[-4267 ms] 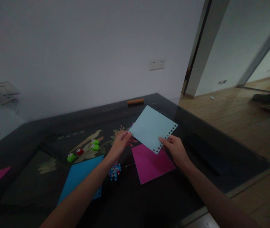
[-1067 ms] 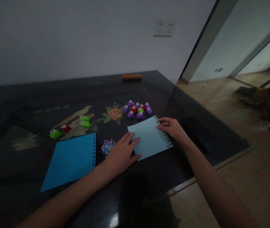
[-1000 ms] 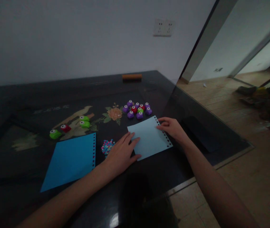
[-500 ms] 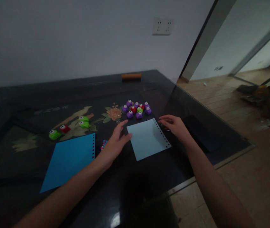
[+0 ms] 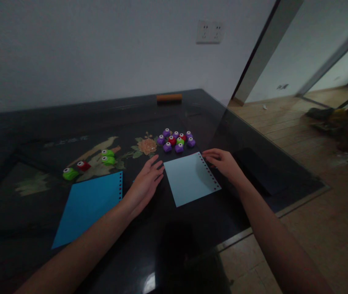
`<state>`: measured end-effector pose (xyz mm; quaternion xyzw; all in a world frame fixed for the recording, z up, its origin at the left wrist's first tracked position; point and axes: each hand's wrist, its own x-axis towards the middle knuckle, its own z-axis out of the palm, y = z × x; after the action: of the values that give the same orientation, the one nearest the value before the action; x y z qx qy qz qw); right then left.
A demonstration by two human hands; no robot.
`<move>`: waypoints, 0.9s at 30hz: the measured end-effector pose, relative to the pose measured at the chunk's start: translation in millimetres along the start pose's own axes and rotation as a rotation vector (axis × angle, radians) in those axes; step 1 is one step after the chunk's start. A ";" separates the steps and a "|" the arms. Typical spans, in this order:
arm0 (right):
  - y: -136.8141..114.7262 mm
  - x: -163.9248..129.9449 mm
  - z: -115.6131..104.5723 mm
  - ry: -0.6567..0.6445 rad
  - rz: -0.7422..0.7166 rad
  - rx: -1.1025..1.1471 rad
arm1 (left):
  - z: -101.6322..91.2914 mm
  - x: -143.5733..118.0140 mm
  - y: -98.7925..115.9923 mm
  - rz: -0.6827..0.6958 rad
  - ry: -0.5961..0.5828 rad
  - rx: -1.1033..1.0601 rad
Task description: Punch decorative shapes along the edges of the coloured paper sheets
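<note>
Pale blue sheet (image 5: 190, 179) lies flat on table (image 5: 253, 192). Left hand (image 5: 145, 183) just beside it, empty, fingers loose; right hand (image 5: 224, 163) empty at its punched edge.

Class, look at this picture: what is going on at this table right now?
A person sits at a dark table with a pale blue sheet lying flat between both hands. The left hand rests open beside its left edge; the right hand is at the punched right edge, gripping nothing. A darker blue sheet lies to the left, and small purple, red and green punches sit just beyond.
</note>
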<state>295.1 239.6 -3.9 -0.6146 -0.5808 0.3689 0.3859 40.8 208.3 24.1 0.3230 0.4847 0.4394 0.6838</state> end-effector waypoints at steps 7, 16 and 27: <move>0.7 1.5 0.9 -0.005 -0.034 -0.035 | -1.4 0.5 -3.2 0.023 -0.012 0.027; 4.6 7.0 6.2 0.119 -0.226 -0.322 | 0.7 -13.4 -16.1 0.565 -0.302 0.907; 9.0 47.0 28.2 0.022 -0.354 -0.546 | 6.1 -22.4 -57.2 0.917 -0.456 1.528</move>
<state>276.0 287.6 -24.4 -0.5887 -0.7519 0.1201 0.2713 59.9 164.5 -15.1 0.9265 0.3212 0.1533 0.1222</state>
